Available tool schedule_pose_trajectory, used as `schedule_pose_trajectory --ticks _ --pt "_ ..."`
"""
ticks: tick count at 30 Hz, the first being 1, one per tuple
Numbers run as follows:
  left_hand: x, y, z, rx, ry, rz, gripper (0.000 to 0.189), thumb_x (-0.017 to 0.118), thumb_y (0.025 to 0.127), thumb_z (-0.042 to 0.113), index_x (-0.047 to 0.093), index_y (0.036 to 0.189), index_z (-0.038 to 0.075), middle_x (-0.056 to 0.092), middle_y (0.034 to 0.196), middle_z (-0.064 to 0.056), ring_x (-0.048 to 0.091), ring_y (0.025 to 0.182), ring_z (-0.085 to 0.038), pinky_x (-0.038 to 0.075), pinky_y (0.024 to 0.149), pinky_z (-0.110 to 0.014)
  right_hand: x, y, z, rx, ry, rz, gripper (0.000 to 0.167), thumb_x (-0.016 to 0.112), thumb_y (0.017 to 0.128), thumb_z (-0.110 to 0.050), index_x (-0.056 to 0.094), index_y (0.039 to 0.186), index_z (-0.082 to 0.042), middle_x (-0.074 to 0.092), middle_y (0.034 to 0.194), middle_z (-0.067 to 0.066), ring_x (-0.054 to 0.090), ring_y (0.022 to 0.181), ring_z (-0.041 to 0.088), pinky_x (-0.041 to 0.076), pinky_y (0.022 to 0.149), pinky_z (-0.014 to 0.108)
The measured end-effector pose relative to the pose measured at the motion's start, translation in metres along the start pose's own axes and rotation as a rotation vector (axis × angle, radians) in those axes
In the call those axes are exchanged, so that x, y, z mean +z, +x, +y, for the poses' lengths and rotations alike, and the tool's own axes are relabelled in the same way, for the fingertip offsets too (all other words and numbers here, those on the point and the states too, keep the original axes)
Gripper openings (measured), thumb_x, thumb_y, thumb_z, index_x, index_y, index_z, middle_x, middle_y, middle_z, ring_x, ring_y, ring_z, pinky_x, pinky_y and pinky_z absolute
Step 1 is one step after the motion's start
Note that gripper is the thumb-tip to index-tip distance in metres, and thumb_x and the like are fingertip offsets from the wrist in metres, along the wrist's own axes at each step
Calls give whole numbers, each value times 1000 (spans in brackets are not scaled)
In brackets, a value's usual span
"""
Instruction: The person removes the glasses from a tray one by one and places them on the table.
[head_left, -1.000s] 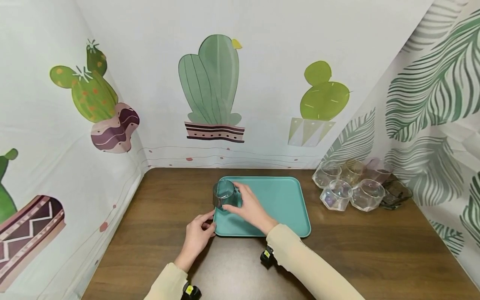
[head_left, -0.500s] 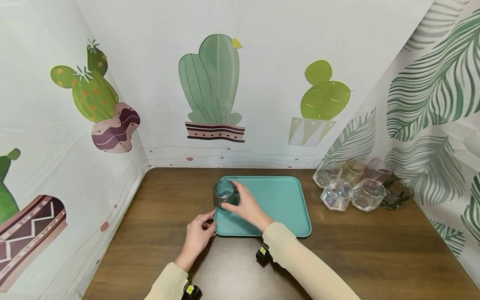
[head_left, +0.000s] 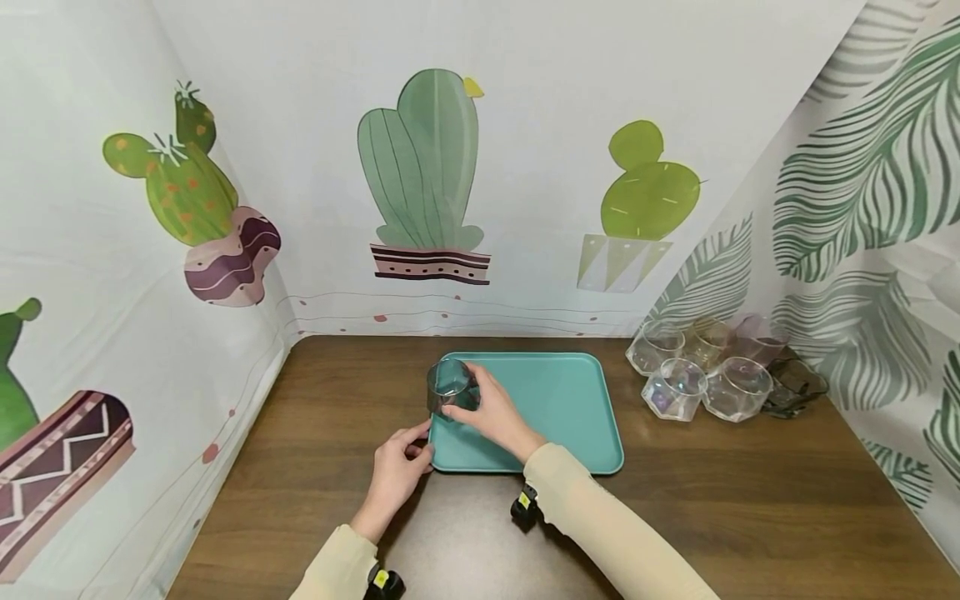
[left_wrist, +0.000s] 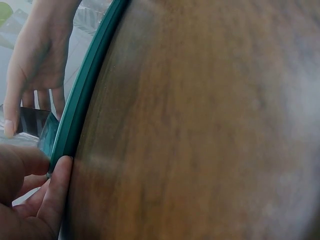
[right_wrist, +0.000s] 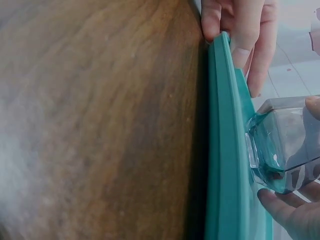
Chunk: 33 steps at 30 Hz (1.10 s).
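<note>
A teal rectangular tray (head_left: 562, 404) lies on the table. Near its left edge a smoky grey glass cup (head_left: 442, 393) stands upright, its faceted base down at the tray in the right wrist view. My right hand (head_left: 497, 414) grips this cup from the right, thumb at the near side and fingers at the far side. At the tray's near left corner, my left hand (head_left: 397, 468) pinches the rim between thumb and fingers, as the left wrist view shows up close. Part of the cup's right side is hidden behind the right hand.
Several faceted glass cups stand in a cluster at the back right, among them a clear one (head_left: 735, 392), an amber one (head_left: 707, 342) and a dark one (head_left: 793, 390). A patterned cloth wall (head_left: 525, 308) borders the wooden table (head_left: 750, 500).
My right wrist and forearm have shifted slightly left, with the hand still around the glass cup. My left hand and the tray stay where they were.
</note>
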<state>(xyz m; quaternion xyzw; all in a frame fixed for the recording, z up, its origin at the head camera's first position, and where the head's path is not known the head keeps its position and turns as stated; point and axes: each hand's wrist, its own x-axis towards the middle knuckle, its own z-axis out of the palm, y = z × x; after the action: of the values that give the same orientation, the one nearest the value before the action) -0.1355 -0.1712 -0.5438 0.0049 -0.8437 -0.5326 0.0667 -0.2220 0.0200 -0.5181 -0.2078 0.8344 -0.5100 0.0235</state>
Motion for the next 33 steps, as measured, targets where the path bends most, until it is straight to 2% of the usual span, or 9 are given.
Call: schedule_pose_trajectory --ticks 9,18,25,33 --pt "0 -1 3 19 21 4 40 69 91 -8 70 131 -2 71 106 -17 68 76 -15 62 58 -20 -1 -4 1 21 15 24 81 84 89 -32 43 152 -2 56 142 21 57 129 34 59 101 48" --pt "1 -1 4 10 13 8 40 69 91 -9 70 131 -3 71 107 -17 68 76 -15 63 59 -20 -11 -17 4 37 29 51 79 84 89 -30 45 152 -4 58 140 17 58 128 30 59 101 46" --pt "1 -1 3 -6 -9 -5 41 68 92 -9 69 132 -2 70 108 -18 67 78 -16 64 60 -22 -32 -36 4 50 46 66 81 85 89 -30 43 153 -5 57 142 17 55 132 33 56 106 49" --pt "0 -2 2 -8 -19 -8 41 68 92 -9 69 133 -2 70 110 -18 67 78 -16 64 61 -22 -62 -64 11 57 30 106 80 87 86 -27 46 152 -5 57 144 14 55 132 33 57 105 48"
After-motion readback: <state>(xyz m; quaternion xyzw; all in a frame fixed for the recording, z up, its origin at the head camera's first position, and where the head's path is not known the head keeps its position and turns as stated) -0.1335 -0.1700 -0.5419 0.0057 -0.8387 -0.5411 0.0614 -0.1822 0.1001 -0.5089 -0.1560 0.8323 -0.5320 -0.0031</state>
